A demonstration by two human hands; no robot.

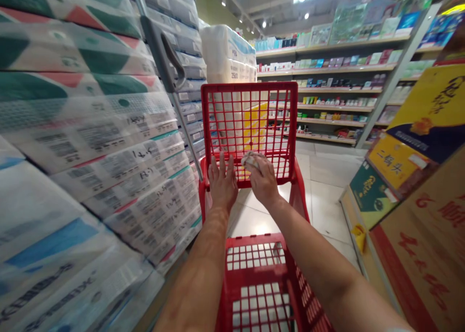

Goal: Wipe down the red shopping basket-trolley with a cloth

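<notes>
A red plastic shopping basket cart [250, 86] stands in front of me, its raised grid panel facing me. My right hand [264, 179] is closed around a crumpled whitish cloth [251, 160] and has it at the lower part of the grid. Just left of it, my left hand [222, 179] is stretched out with its fingers apart, at the lower left of the same panel; whether it touches the bars I cannot tell. A grey metal handle [163, 55] rises at the cart's left side.
Stacked tissue packs [90, 99] rise close on the left. White paper packs [232, 55] stand beyond the cart. Yellow and green boxes [399, 162] line the right side. Shelves [327, 70] with many small products fill the back, across the tiled floor [323, 201].
</notes>
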